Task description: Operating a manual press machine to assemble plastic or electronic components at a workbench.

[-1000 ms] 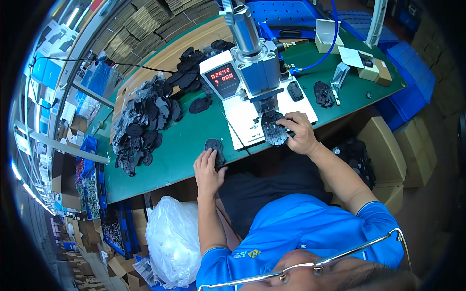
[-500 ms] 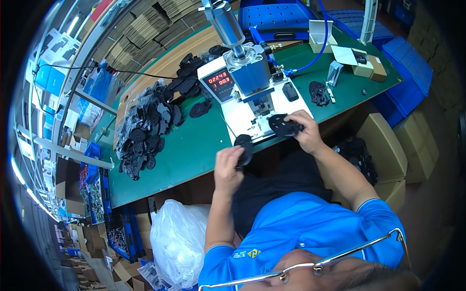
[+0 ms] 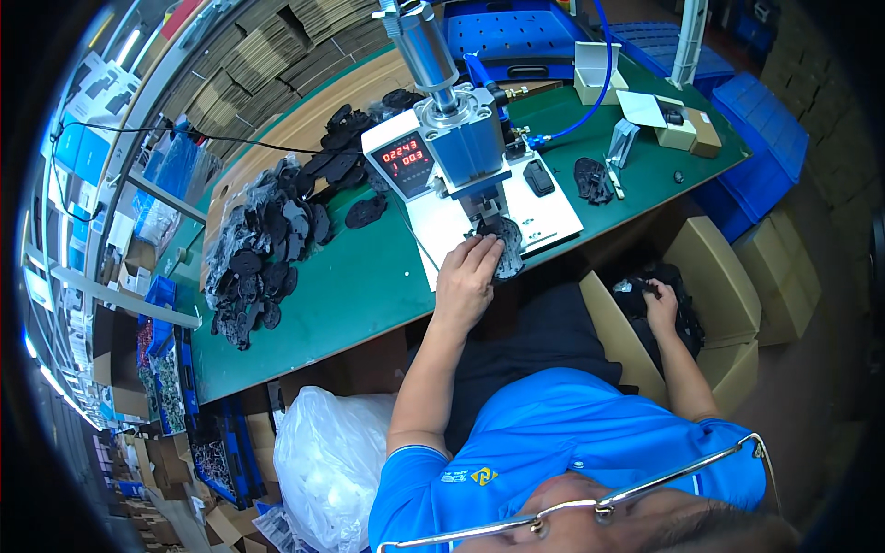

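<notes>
My left hand (image 3: 466, 281) grips a flat, dark oval plastic part (image 3: 509, 258) at the front of the bench press (image 3: 470, 147), its far end beneath the press head. Its fingertips lie on the part's upper left side. Off to the right, my right hand (image 3: 660, 309) reaches into an open cardboard box (image 3: 724, 276) beside the table. Its fingers are closed on a black plastic part (image 3: 645, 287), partly lost against the dark parts in the box. A heap of similar black parts (image 3: 267, 240) lies on the table left of the press.
The green table (image 3: 369, 304) also bears a single black part (image 3: 366, 212), a dark part in film (image 3: 592, 180) and small open boxes (image 3: 595, 74). Blue crates (image 3: 756, 147) stand beyond its right end. A white plastic bag (image 3: 327, 461) sits below the front edge.
My left hand has brought its part up and right under the press head. My right hand has moved from the press front down and right into the cardboard box with its black part.
</notes>
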The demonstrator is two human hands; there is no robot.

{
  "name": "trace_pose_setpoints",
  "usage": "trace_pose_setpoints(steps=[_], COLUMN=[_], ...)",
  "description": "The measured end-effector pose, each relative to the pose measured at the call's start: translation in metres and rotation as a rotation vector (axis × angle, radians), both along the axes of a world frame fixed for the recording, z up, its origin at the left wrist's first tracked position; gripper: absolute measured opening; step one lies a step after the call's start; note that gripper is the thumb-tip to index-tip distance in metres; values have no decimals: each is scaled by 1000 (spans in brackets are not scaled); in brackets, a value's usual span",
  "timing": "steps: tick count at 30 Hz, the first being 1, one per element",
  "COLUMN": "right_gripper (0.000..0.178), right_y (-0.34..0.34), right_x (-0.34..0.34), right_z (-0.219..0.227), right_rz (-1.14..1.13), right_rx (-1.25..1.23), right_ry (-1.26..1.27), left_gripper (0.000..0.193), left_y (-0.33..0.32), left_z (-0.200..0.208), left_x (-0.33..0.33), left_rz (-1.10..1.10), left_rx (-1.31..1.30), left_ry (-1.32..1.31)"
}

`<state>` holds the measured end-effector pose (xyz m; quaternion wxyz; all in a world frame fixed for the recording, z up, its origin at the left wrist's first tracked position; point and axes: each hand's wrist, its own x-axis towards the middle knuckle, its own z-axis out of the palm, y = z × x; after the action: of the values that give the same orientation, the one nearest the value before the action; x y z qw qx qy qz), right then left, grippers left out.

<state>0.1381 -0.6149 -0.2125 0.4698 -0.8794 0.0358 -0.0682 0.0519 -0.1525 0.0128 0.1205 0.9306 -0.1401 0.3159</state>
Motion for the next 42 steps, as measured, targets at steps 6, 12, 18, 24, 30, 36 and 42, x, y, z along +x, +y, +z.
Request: trace_pose_setpoints(steps=[6,12,18,24,30,36,42], right_gripper=[36,67,52,32,49,52,47], right_y=[1,24,69,152,224,255,257], right_x=[24,38,30,8,21,30,31], right_z=[-45,-62,9,175,228,205,187], right_rz=[-164,38,87,462,863,848,736], right_rx=[-148,-167,-86,98,-104,-97,-24], right_ry=[287,314,75,-444,-743,-705,-768], left_gripper=[60,71,71,63,64,70,53], left_y=[-7,-19,-18,-12,-15,-9,46], left_z=[1,-3,1,-4,3,4,23], left_x=[0,1,-2,-4,-7,-13,-25], left_rz=[38,55,49,76,74,45,-78], left_rx=[21,-25,-38,-34,-51,-125,-506], left_ry=[8,4,25,50,76,90,227])
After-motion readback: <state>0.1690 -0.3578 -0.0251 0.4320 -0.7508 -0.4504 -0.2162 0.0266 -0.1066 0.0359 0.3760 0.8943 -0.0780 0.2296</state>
